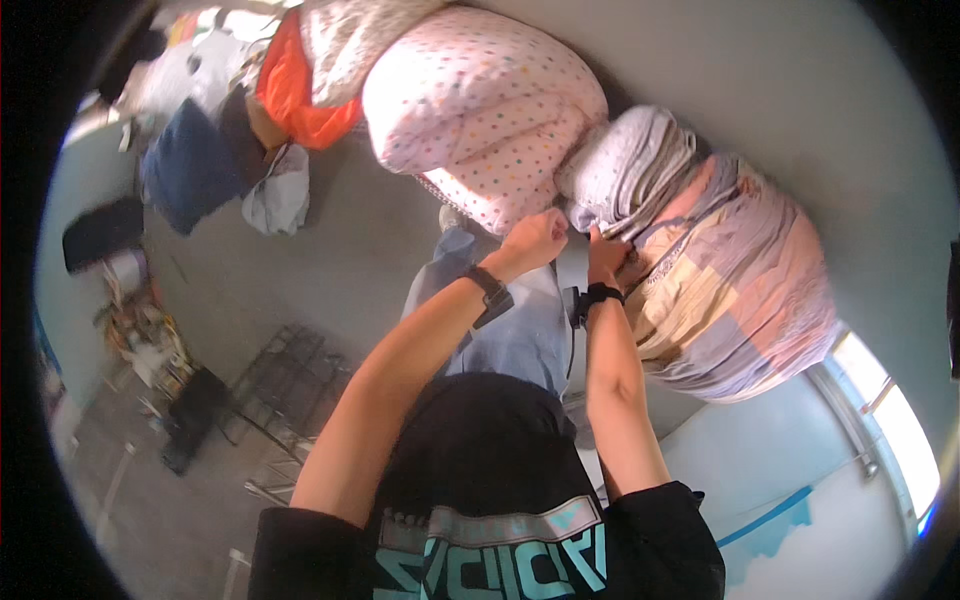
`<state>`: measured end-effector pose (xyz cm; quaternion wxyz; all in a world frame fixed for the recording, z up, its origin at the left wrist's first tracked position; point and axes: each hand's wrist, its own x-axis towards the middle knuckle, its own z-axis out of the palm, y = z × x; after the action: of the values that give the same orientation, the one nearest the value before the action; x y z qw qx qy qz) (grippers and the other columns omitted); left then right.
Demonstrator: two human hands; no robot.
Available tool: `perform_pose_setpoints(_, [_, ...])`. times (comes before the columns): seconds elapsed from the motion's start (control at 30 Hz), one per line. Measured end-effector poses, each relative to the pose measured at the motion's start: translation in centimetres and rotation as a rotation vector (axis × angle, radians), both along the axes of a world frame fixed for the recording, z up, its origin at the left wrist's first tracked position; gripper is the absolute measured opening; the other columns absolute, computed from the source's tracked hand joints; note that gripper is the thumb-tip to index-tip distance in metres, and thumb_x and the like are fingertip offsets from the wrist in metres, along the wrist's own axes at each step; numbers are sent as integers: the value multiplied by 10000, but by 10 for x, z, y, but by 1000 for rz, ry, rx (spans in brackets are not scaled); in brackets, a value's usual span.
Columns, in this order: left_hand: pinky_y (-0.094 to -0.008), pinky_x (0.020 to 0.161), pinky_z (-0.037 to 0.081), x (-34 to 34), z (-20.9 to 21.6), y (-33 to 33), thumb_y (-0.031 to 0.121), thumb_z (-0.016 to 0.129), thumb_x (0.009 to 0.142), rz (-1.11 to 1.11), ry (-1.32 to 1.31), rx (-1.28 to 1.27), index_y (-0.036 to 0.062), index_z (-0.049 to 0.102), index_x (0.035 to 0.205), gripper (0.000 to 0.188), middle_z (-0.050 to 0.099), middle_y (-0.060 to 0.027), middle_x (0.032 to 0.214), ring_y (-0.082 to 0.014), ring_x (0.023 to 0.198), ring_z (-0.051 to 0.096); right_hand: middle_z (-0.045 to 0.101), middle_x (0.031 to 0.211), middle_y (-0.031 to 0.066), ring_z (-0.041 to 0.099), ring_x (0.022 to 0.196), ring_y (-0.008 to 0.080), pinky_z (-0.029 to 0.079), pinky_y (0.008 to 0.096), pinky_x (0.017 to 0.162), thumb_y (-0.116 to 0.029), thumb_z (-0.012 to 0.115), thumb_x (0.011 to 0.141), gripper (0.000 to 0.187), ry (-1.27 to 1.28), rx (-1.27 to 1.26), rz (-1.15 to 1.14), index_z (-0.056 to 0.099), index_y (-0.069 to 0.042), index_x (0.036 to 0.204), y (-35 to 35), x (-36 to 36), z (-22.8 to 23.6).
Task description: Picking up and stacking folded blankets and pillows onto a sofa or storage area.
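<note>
My left hand (537, 242) is closed, its fingers curled, just below a large white bundle with coloured dots (490, 100). Whether it holds anything thin or small is hidden. Close by on the right, my right hand (608, 260) has its fingers bent against the near left side of a big patchwork cloth bundle (735, 290) in orange, yellow and purple. The fingers seem to grip its cloth, though the fingertips are partly hidden. Just beyond this hand, a grey patterned folded cloth (635, 165) bulges out at the top of the patchwork bundle.
A grey wall (780, 80) stands behind the bundles. At the far left are an orange bag (300, 100), a dark blue cushion-like item (190, 170) and a white bag (280, 195). A dark metal rack (290, 375) stands on the grey floor at left, near a black chair (200, 410).
</note>
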<state>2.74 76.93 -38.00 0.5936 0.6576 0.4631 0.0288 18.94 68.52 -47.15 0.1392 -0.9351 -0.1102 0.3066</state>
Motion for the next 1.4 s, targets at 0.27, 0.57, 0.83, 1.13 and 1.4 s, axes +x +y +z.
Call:
perform_pose_setpoints(0.27, [-427, 884, 436, 152, -71, 42, 492, 740, 627, 42, 330, 112, -63, 310, 1142, 871, 449, -285, 1165, -407, 1071, 485, 552, 933, 316, 529, 889, 470, 422, 476, 778, -213, 552, 753, 386, -83, 375, 0, 467, 85, 983, -9, 4, -12])
perform_pose_setpoints(0.57, [-393, 807, 477, 130, -95, 73, 422, 719, 644, -103, 382, 136, 32, 479, 1154, 686, 621, -210, 1009, -333, 952, 600, 501, 1149, 310, 492, 1078, 400, 371, 403, 926, -200, 531, 774, 527, 287, 490, -220, 410, 134, 1163, -20, 19, 3])
perform_pose_setpoints(0.83, [-307, 740, 482, -13, 93, 47, 163, 628, 765, 301, 20, -194, -32, 548, 1090, 388, 623, -105, 978, -174, 895, 586, 624, 849, 152, 609, 765, 291, 486, 352, 685, -152, 592, 739, 378, 659, 958, 127, 531, 0, 1080, 21, -14, 219])
perform_pose_setpoints(1.13, [-359, 827, 512, -228, 187, -5, 217, 533, 894, 636, -528, -367, 22, 334, 1298, 491, 504, -127, 1195, -238, 1040, 563, 550, 976, 210, 492, 967, 373, 398, 437, 864, -135, 589, 680, 444, 638, 1069, 861, 542, -31, 1109, 16, -155, 320])
perform_pose_setpoints(1.4, [-344, 866, 464, -269, 199, -16, 102, 537, 856, 875, -633, -245, -32, 375, 1260, 455, 509, -139, 1185, -229, 1032, 555, 531, 1021, 240, 523, 985, 356, 422, 399, 871, -176, 589, 718, 380, 647, 1035, 909, 559, -14, 1061, 27, -220, 305])
